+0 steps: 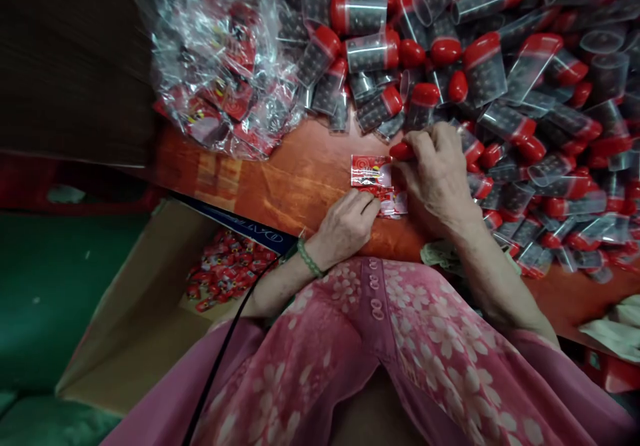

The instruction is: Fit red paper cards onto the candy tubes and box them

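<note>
A small red printed packet (373, 174) is lying on the orange surface (300, 179), with a red-capped tube (403, 151) at its right edge. The right hand (437, 173) is pinching that tube in its fingers, seemingly feeding it into the packet, while the left hand (345, 229) is pressing the packet's lower edge with fingers together. Next, judging by this, the tube needs sliding fully inside.

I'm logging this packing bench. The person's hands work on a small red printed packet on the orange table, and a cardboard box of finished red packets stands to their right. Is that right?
Not quite. The head view shows the cardboard box of finished red packets to the person's left, not right. The rest holds: left hand and right hand work on the small red printed packet on the orange table.
</note>
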Tool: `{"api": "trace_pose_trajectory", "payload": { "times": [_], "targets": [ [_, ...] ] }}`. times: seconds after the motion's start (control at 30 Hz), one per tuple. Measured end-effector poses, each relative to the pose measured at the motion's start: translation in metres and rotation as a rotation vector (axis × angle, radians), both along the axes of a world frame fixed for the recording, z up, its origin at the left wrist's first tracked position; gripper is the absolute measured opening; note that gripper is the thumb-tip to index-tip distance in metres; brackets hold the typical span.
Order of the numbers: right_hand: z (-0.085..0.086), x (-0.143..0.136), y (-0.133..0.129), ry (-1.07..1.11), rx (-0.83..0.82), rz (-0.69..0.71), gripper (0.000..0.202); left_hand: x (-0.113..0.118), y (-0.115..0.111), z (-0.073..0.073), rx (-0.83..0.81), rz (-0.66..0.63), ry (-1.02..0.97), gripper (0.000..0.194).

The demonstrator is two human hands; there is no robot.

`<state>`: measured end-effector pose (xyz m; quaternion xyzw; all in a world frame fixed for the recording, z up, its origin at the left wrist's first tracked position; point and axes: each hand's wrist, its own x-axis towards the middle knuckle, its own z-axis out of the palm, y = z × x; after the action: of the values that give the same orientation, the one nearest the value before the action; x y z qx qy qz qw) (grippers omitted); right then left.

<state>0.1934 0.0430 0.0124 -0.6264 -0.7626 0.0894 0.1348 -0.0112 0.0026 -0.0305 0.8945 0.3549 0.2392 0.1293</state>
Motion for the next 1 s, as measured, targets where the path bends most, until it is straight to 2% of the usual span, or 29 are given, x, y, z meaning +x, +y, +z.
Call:
{"api": "trace_pose_trajectory", "payload": {
  "times": [0.1, 0.2, 0.33, 0.43, 0.53, 0.7, 0.87, 1.0],
  "targets": [
    [0.005, 0.014, -0.015, 0.314, 0.065, -0.033, 0.035, 0.001, 0.005, -0.002, -0.113, 0.031, -0.223, 0.016],
    [0.011, 0.028, -0.030, 0.614, 0.010, -0.103, 0.042, 0.002, 0.009, 0.002, -0.289, 0.080, -0.459, 0.008],
    [0.019, 0.036, -0.052, 0.782, -0.125, -0.153, 0.045, 0.004, 0.010, 0.011, -0.440, 0.134, -0.617, 0.014],
    [0.028, 0.032, -0.065, 0.764, -0.171, -0.136, 0.045, 0.003, 0.010, 0.016, -0.434, 0.146, -0.635, 0.016],
    [0.038, 0.026, -0.072, 0.706, -0.167, -0.081, 0.034, 0.001, 0.010, 0.023, -0.347, 0.119, -0.596, 0.017],
    [0.046, 0.020, -0.067, 0.618, -0.198, 0.142, 0.030, -0.001, 0.008, 0.036, -0.274, 0.074, -0.515, 0.015],
    [0.048, 0.018, -0.062, 0.451, -0.304, 0.277, 0.028, -0.007, 0.008, 0.038, -0.306, 0.039, -0.501, 0.016],
    [0.052, 0.017, -0.060, 0.309, -0.375, 0.337, 0.029, -0.012, 0.008, 0.038, -0.258, -0.031, -0.430, 0.014]
  ]
}}
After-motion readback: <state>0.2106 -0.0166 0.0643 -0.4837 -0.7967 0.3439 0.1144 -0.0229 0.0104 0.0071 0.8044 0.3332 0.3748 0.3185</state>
